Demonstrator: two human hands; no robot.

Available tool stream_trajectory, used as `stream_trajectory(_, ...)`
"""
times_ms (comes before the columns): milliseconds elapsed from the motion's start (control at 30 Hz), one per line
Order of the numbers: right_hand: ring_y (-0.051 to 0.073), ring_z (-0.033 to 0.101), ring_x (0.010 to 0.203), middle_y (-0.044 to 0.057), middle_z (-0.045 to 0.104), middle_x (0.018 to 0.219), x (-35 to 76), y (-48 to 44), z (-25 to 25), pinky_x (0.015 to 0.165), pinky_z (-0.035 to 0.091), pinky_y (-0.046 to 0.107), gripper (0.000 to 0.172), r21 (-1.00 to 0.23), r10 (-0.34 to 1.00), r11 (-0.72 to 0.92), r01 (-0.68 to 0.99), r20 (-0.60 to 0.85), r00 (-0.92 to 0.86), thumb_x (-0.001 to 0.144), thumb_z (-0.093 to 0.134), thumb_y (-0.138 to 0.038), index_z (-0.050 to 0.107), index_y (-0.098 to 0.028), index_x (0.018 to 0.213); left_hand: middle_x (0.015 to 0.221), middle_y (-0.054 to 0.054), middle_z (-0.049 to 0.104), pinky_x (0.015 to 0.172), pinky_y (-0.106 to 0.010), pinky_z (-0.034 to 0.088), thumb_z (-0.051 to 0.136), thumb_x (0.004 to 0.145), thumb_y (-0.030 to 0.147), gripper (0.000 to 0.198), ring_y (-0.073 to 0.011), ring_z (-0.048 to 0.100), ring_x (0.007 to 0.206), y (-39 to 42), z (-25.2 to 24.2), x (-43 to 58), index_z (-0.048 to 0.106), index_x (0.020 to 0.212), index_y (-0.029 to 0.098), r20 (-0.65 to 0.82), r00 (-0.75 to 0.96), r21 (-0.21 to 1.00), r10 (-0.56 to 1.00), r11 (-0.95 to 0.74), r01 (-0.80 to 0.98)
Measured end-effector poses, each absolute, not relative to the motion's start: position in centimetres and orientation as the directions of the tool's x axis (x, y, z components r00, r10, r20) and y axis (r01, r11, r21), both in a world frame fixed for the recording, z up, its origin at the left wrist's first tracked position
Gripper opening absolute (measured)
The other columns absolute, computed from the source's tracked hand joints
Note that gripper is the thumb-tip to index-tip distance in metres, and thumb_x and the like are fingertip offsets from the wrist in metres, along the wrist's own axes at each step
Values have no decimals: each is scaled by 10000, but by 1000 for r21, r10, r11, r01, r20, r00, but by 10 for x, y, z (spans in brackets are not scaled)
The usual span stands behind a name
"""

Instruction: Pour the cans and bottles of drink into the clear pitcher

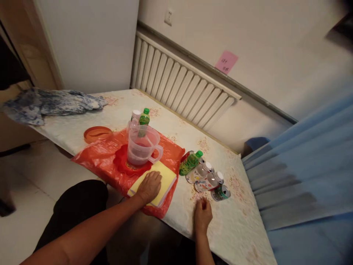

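Left hand lies flat, fingers released, on the soft yellow rectangular pad at the near edge of a crinkled red bag. Right hand rests just near of the lying plastic bottles, fingers curled; grasp indeterminable.

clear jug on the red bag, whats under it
The clear jug stands on a round red mat, itself on the red plastic bag. The mat's middle is hidden by the jug.

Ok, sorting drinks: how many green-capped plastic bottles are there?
2. The upright green-capped plastic bottle stands behind the clear plastic measuring jug; the lying green-capped bottle is beside the white-capped bottles. The jug may hide more.
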State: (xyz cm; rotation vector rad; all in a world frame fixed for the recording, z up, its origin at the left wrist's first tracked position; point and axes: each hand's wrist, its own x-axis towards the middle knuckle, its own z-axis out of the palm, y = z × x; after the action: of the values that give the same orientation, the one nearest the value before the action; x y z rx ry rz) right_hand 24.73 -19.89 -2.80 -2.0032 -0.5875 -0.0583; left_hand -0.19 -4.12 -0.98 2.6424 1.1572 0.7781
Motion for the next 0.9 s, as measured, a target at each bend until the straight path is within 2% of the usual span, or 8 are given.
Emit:
stream_trajectory(133,288,692,836,103,755,896,223,-205,-24,772,534,380,378,-829,448,-340,444,272,851,696,604,-506,725,-194,870,1117,-119,632,948,-441,417,466,895,154,181,-274,533,1084,-39,-9,-3,616,993,182,379,571,354,728,-684,638)
stream_trajectory(233,255,678,663,59,734,740,207,-192,-1,636,538,356,370,-870,545,-260,420,227,807,699,635,-510,726,-192,864,1121,-130,630,936,-456,408,493,876,163,191,-282,535,1068,-36,-6,-2,615,1023,172,289,617,349,732,-681,644)
stream_trajectory(300,221,641,566,16,677,612,198,-172,30,576,521,329,383,-889,626,-191,417,217,749,720,652,-508,722,-180,906,1082,-148,637,899,-465,413,499,867,163,190,-290,548,1020,-34,-5,0,621,1012,152,242,683,301,689,-723,623)
stream_trajectory(500,167,624,579,12,669,669,157,-72,153,573,519,287,262,-805,823,109,584,402,401,809,661,-401,703,-186,952,979,-157,634,788,-451,414,530,862,204,157,-295,549,913,-25,-9,-5,624,968,136,250,774,232,582,-812,535)
stream_trajectory(600,150,636,603,18,688,744,130,-7,197,604,537,282,215,-715,897,214,665,413,156,836,630,-343,693,-190,974,979,-137,617,797,-454,402,550,866,258,153,-289,535,913,-21,-13,-12,610,969,161,305,775,266,553,-831,489)
stream_trajectory(700,150,654,674,45,701,864,101,59,222,659,554,294,233,-547,885,372,750,453,-108,848,597,-291,678,-185,1038,959,-133,612,775,-452,396,543,875,277,156,-288,528,897,-18,-13,-15,607,972,173,318,785,297,532,-842,451)
stream_trajectory(800,149,654,735,94,672,1136,72,117,233,688,557,307,394,-303,822,496,814,467,-327,853,621,-280,606,-202,1238,945,-129,617,760,-445,403,542,855,245,141,-284,531,883,-16,-10,-15,612,958,178,329,800,313,502,-857,409)
stream_trajectory(900,169,668,808,125,574,1335,44,161,234,802,550,354,582,-53,798,538,841,354,-488,829,701,-285,513,-209,1375,948,-118,627,776,-439,423,567,801,193,151,-280,549,895,-15,-8,-15,612,946,188,343,814,348,469,-868,354)
